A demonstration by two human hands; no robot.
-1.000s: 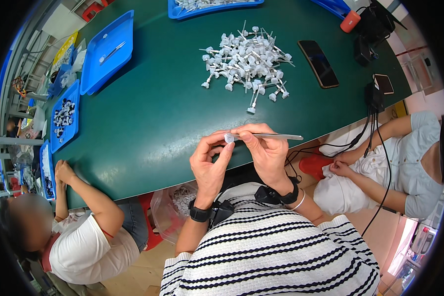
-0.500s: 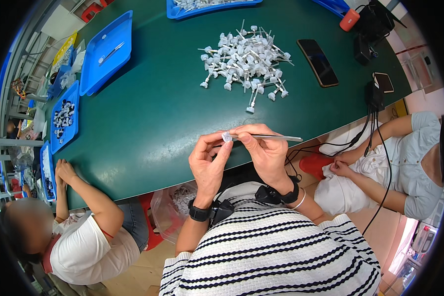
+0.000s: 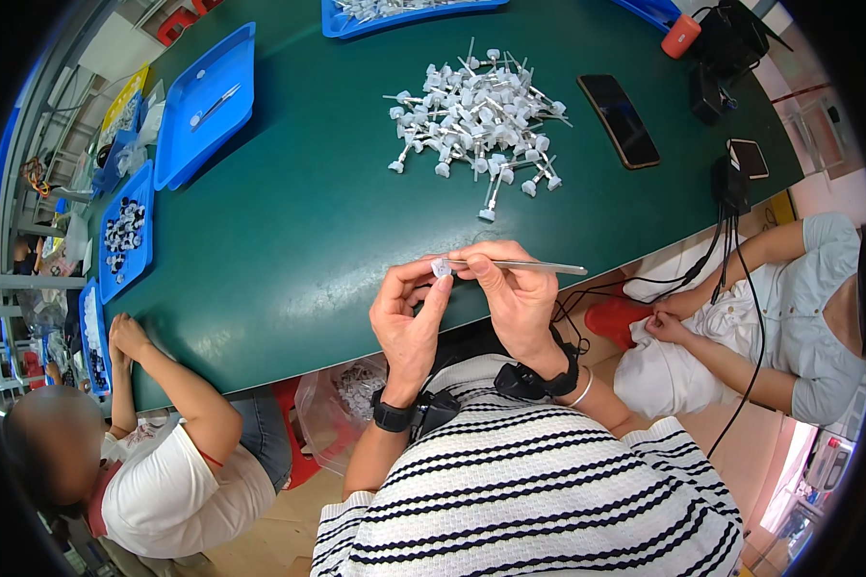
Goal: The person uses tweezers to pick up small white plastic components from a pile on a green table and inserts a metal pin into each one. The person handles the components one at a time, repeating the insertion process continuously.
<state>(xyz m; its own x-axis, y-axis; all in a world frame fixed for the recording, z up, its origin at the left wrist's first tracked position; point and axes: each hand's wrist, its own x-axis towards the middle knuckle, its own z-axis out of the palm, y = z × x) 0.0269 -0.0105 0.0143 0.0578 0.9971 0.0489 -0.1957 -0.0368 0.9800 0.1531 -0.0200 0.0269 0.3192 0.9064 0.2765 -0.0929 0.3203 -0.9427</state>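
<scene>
Pinching a small white plastic piece (image 3: pixel 441 267) between thumb and fingertips, the left hand (image 3: pixel 409 317) is held up just over the near edge of the green surface (image 3: pixel 298 231). The right hand (image 3: pixel 512 293) is closed around a thin metal rod (image 3: pixel 534 266), which lies roughly level and whose left end meets the white piece; its free end points off to the right. Both hands are pressed close together, fingertips nearly touching, above the surface's edge and in front of a striped shirt (image 3: pixel 539 500). A black watch (image 3: pixel 392 417) is worn on the left wrist, and a black band (image 3: pixel 534 380) is strapped on the right.

Farther out on the surface, well apart from the hands, a heap of white stemmed plastic parts (image 3: pixel 476 120) is spread, with one part (image 3: pixel 491 197) lying alone nearer the hands. A dark phone (image 3: pixel 619 120) is laid flat to the right of the heap. To the left, a blue tray (image 3: pixel 202 106) carrying a slim metal tool is seen, and near it a second blue tray (image 3: pixel 125 231) filled with small dark and white pieces. Another blue tray (image 3: pixel 404 12) is cut off by the top edge.

Two other people are seated beside the surface: one at lower left in a white shirt (image 3: pixel 178 490), one at right in a light blue shirt (image 3: pixel 818 317), whose hands are kept in the lap.
</scene>
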